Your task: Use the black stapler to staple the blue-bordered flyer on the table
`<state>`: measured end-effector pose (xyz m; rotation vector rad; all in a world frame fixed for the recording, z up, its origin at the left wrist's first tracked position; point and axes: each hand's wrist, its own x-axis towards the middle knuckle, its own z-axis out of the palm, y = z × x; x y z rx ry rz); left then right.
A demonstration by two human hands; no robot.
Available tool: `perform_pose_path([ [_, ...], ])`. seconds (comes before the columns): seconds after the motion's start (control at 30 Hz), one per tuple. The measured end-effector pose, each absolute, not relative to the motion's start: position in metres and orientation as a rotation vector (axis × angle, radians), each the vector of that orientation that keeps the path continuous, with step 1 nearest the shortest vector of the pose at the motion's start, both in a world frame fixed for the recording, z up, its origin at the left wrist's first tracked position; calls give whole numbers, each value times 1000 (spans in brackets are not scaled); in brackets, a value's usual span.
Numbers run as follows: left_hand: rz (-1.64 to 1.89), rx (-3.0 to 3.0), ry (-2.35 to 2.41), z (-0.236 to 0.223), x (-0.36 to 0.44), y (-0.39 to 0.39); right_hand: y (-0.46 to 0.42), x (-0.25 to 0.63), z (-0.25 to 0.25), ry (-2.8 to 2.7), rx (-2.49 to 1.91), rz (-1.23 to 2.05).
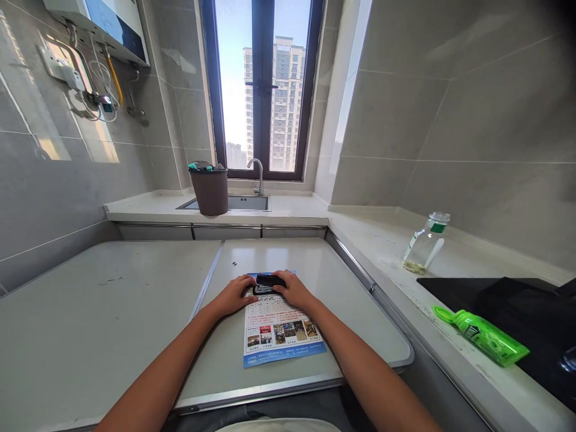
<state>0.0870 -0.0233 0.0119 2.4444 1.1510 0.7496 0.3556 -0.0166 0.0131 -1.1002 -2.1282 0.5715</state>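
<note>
A printed leaflet (pixel 279 330) with a blue border lies flat on the white table (pixel 135 312) in front of me. At its far edge sits a black stapler (pixel 269 283). My left hand (pixel 234 295) rests on the leaflet's left top corner, fingers curled against the stapler's left end. My right hand (pixel 294 290) covers the stapler's right end, fingers bent over it. Both hands grip the stapler from either side.
Two small dark bits (pixel 234 263) lie on the table beyond the leaflet. A brown bin (pixel 209 189) stands by the sink (pixel 245 203) and tap (pixel 257 174) under the window. On the right counter are a glass jar (pixel 425 245), a green bottle (pixel 483 336) and a black cooktop (pixel 517 324).
</note>
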Motion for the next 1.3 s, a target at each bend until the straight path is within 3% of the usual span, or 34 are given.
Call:
perform_pose_path([
  [0.5, 722, 2446, 1160, 19, 89, -28, -19, 370, 25, -2181, -1195, 455],
  [0.8, 753, 2433, 1145, 15, 89, -24, -7, 379, 29, -1961, -1032, 425],
  [1.3, 829, 2296, 1200, 11, 90, -21, 3, 388, 25, -1884, -1098, 657],
])
